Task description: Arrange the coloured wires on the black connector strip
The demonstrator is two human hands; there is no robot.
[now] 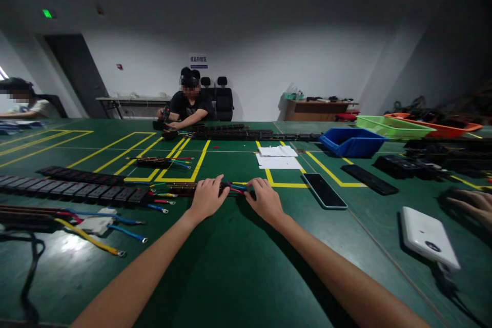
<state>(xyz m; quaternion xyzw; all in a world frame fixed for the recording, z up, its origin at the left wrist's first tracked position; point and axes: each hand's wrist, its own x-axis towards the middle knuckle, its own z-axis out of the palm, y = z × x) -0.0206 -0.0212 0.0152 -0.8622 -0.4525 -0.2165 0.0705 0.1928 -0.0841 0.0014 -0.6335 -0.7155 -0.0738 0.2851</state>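
My left hand (208, 197) is closed over the right end of a narrow black strip (181, 188) that lies on the green table. From that end, red, blue and yellow wires (237, 188) run out to the right. At the tips of these wires my right hand (266, 200) has its thumb and fingers drawn together in a pinch; the fingers hide the wire ends. Left of my hands lies a long row of black block-shaped modules (96, 192), with coloured leads ending in ring terminals (165, 210). A similar small strip (151, 162) rests farther back.
A phone (325, 190), white papers (279, 158) and a white power bank-like device (429, 236) lie to the right. Behind them stand a blue bin (351, 142) and a green tray (394, 126). Another person's hand (472, 202) is at the right edge; a co-worker (192, 105) works opposite.
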